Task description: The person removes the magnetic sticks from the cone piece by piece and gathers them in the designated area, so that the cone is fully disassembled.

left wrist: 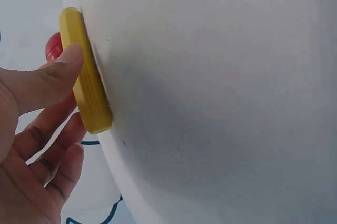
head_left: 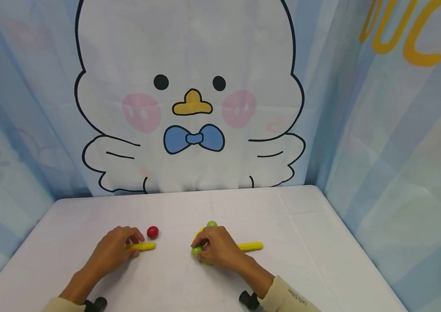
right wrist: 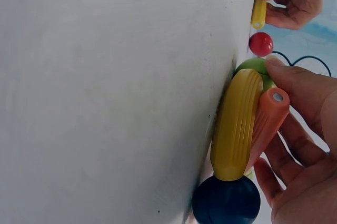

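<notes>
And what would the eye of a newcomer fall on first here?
Probably the big white cartoon bird with a blue bow tie, pictured behind the table. Next, the bright red ball on the table, near the yellow stick that the left hand pinches. Then, perhaps, a green ball that the right hand holds.

blue ball point(right wrist: 226, 203) cropped, orange rod point(right wrist: 267, 129) part-hidden

The white bench point(head_left: 314, 264) bears 1 red ball point(head_left: 152, 232) just beside the left fingers point(left wrist: 68, 171), 1 green ball point(head_left: 212, 223) just beyond the right fingers point(head_left: 204, 237) and, to the right of these, 1 yellow rod point(head_left: 252, 246).
</notes>
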{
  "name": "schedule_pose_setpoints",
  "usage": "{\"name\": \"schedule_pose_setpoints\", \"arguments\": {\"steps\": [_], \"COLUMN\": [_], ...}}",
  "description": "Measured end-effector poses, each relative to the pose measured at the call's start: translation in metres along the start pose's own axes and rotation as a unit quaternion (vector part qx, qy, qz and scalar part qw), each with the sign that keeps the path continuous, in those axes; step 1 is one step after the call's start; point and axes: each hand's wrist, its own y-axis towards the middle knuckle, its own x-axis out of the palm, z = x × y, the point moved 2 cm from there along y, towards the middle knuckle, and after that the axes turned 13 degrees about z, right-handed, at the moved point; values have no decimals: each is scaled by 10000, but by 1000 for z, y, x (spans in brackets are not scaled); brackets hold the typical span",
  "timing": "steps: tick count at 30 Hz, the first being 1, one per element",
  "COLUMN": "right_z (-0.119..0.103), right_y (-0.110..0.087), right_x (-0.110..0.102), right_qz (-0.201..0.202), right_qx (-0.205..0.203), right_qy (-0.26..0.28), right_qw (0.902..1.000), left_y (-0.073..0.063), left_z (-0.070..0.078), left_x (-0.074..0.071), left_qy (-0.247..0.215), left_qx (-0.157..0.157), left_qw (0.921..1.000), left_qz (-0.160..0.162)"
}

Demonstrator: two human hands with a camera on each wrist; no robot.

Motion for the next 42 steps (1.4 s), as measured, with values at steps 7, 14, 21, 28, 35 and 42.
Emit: {"name": "schedule_pose_setpoints", "arguments": {"steps": [7, 14, 21, 28, 35, 42], "right_z": [2, 3, 12, 26, 34, 44], "right_y": [0, 3, 8, 15, 21, 26], "right_x": [-4, -14, -27, -35, -39, -34], "right_qz": [50, 228, 559, 946, 1055, 844], "right_qx": [-73, 369, 511, 505, 767, 938], "right_qy": [189, 595, 587, 413, 224, 163], "right_qw": [9998, 9973, 9954, 9934, 9912, 9919], "left_y": [-5, -9, -9, -10, -8, -7], "left_z": [14, 46, 79, 103, 116, 125], "left_x": [-3, -6, 4, 18, 37, 55], "left_qy": [187, -13, -177, -546, -892, -1122], "left_qx": [236, 495, 659, 1048, 1255, 1545], "left_qw": [9985, 9967, 9957, 9914, 9875, 9815], "left_qz": [449, 639, 619, 569, 325, 152]}}
